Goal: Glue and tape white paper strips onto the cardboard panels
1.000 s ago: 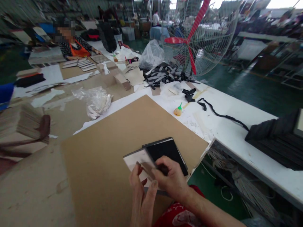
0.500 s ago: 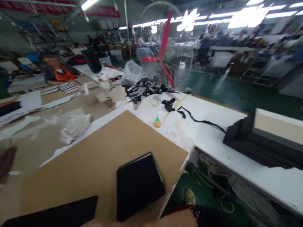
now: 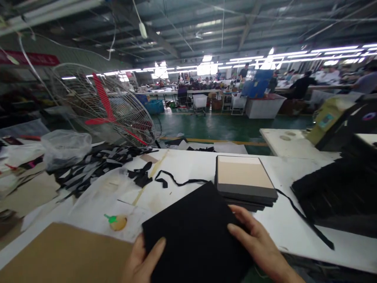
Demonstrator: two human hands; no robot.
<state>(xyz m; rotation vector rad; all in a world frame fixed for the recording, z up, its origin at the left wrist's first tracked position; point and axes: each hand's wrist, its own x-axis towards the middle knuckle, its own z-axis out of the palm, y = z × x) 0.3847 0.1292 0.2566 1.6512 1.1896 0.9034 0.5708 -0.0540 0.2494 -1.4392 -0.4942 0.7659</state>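
A flat black rectangular panel [image 3: 194, 239] is held up at the bottom middle of the head view, tilted, above the table edge. My left hand [image 3: 144, 255] grips its left edge, thumb on top and fingers underneath. On the right edge, my right hand [image 3: 256, 239] pinches it between thumb and fingers. Just beyond the panel lies a stack of boards [image 3: 244, 177], the top one showing beige and cream with a grey-black border. A black strip [image 3: 182, 182] runs over the white table behind it.
Brown cardboard [image 3: 64, 255] covers the left front. A small bottle with a green tip [image 3: 118, 223] stands near it. Black and grey scraps [image 3: 97, 165] and a clear plastic bag [image 3: 66, 145] lie left, before a large fan [image 3: 108, 110]. Dark stacked pieces [image 3: 338, 192] are at right.
My view has turned right, from the brown cardboard toward the white table. Both hands now hold a black panel in front of the stack; earlier, black panels lay on the cardboard.
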